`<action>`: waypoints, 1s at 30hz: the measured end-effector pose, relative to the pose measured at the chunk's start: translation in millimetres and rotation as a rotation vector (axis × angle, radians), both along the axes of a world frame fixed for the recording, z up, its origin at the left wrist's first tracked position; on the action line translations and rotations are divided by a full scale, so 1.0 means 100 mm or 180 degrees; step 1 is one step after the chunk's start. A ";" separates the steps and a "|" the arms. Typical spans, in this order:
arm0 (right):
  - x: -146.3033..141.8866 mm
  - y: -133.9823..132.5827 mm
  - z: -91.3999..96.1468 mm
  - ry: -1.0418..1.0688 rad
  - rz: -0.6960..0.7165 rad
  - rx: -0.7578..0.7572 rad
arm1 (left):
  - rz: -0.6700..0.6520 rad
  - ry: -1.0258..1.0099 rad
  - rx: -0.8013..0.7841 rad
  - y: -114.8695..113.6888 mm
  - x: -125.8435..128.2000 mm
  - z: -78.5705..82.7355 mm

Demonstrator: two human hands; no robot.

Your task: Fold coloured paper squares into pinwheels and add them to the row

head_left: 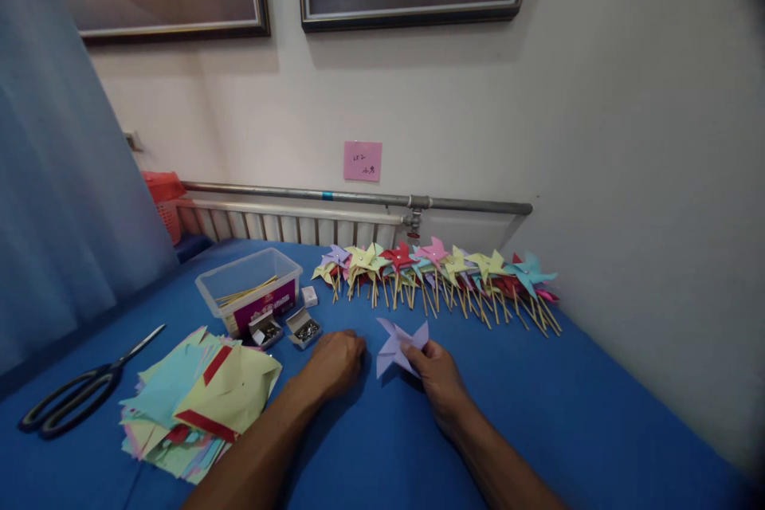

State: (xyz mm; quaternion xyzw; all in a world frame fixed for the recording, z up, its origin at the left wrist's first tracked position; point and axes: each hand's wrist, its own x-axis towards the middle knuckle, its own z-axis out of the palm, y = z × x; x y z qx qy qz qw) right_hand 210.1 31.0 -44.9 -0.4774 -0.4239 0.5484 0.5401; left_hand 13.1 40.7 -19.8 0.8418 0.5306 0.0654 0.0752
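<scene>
My right hand (pixel 443 384) pinches a lilac paper pinwheel (pixel 391 351) at its folded centre, thumb on top; no stick shows on it. To its left, my left hand (pixel 335 362) rests low over the blue cloth with its fingers curled in; what they hold, if anything, is hidden. Just beyond that hand sits an open small box of metal pins (pixel 307 331), beside a second open box (pixel 266 330). A pile of coloured paper pieces (pixel 197 394) lies left of my left forearm.
Finished pinwheels (pixel 433 267) on sticks lie in a row along the wall. A clear plastic tub (pixel 249 287) holds thin sticks, with a small closed box (pixel 309 296) beside it. Black-handled scissors (pixel 89 390) lie at far left. Behind runs a radiator pipe (pixel 370 198).
</scene>
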 end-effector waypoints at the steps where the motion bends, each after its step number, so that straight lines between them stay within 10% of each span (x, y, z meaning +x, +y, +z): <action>1: 0.00 0.00 -0.01 -0.0024 0.0001 0.0012 | 0.0024 -0.0008 -0.0003 0.02 -0.01 -0.01; 30: -0.01 0.01 -0.04 -0.0084 0.0016 0.0032 | 0.0171 -0.0196 0.0065 0.00 0.01 0.02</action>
